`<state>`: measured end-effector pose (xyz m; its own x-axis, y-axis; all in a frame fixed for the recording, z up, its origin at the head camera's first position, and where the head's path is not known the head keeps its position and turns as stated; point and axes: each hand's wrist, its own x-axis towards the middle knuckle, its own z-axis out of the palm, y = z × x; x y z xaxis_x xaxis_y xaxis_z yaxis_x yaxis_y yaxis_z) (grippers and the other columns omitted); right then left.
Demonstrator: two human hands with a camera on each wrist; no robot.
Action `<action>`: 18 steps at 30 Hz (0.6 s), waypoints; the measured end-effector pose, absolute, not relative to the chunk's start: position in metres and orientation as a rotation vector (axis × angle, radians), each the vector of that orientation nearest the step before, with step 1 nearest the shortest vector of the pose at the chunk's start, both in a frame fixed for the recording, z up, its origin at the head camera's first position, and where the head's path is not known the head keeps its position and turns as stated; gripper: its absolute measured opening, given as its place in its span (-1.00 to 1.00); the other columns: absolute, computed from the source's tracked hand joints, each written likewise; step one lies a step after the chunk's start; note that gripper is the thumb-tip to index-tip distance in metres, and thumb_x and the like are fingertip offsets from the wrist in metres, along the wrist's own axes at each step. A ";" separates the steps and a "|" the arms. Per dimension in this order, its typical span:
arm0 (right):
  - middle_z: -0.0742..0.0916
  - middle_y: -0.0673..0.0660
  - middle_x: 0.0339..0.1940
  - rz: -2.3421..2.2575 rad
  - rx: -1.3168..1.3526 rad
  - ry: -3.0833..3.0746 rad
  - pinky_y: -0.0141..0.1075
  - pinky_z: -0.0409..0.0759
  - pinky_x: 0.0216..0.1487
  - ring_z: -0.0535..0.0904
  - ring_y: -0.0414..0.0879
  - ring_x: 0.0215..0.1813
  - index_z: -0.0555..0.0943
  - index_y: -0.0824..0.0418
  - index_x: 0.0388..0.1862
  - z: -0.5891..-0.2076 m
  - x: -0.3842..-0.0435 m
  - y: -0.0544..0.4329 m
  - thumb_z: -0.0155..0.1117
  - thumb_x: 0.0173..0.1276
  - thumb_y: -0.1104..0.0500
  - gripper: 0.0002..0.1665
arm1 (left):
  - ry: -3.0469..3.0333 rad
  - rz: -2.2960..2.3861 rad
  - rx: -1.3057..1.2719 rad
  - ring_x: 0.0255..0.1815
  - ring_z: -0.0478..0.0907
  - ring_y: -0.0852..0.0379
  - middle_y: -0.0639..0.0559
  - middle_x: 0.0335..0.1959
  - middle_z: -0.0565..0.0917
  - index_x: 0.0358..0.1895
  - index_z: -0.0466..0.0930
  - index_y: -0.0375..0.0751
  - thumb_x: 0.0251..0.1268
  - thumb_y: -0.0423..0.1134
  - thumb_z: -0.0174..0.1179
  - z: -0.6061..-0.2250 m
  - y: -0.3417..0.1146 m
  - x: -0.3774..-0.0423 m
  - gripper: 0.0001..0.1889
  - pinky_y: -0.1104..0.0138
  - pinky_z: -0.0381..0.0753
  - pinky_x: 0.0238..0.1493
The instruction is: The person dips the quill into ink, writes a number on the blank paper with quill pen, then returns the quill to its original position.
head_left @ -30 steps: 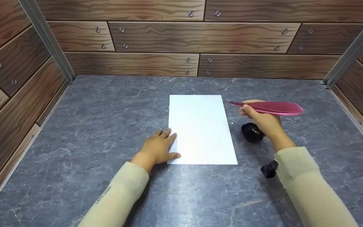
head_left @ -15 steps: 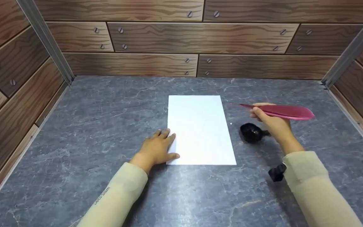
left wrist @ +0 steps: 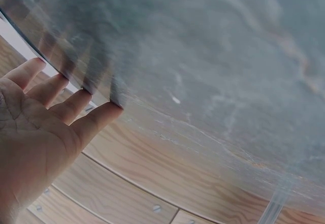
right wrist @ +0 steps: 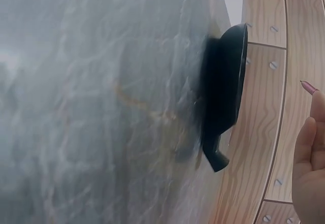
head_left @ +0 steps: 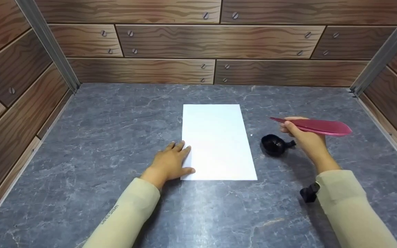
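A white sheet of paper (head_left: 219, 141) lies on the dark marbled tabletop. On its lower left edge rests my left hand (head_left: 168, 163), with the fingers spread and fairly straight. The same hand (left wrist: 51, 127) shows palm and fingertips against the surface in the left wrist view. My right hand (head_left: 308, 139) pinches a magenta feather quill pen (head_left: 331, 127) above the table, its tip pointing left. Below and left of that hand sits a small black bowl (head_left: 273, 145) with a short handle. In the right wrist view only the pen's tip (right wrist: 309, 87) shows beyond the fingers.
Wood-plank-patterned walls (head_left: 171, 70) close off the back and both sides, with metal posts (head_left: 50, 43) at the corners. A tiny white speck (head_left: 251, 135) lies between the paper and the bowl. A black device (head_left: 309, 193) is on the right wrist.
My right hand has moved right and slightly toward me with the quill pen, away from the paper. The bowl's handle has come into view. My left hand stays on the paper.
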<state>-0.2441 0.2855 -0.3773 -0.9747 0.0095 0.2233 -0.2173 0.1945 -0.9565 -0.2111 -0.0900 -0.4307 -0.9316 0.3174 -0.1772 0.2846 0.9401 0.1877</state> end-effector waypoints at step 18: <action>0.76 -0.11 -0.37 1.863 0.134 -2.275 -0.51 0.59 -0.26 0.68 -0.33 -0.31 0.67 0.15 -0.12 -0.409 -0.254 0.319 0.24 0.37 0.20 -0.85 | 2.881 0.265 0.462 0.47 -0.01 -0.21 -0.04 0.49 0.10 0.48 0.16 -0.01 0.20 0.30 0.13 -0.432 -0.091 -0.211 -0.16 -0.23 0.16 0.25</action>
